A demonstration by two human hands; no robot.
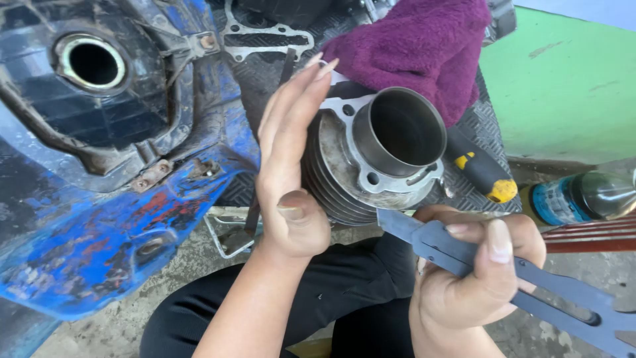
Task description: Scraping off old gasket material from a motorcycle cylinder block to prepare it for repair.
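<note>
Centrally, the left hand (288, 166) lies flat, fingers straight, against the finned side of a grey metal engine cylinder (371, 159), its open bore facing up and right. Below it, the right hand (474, 278) is clenched around a dark flat scraper (503, 272), whose tip meets the cylinder's lower rim. Behind lie a purple cloth (424, 46) and a yellow-and-black screwdriver handle (480, 169); a battered blue scooter body (99, 166) fills the left side.
</note>
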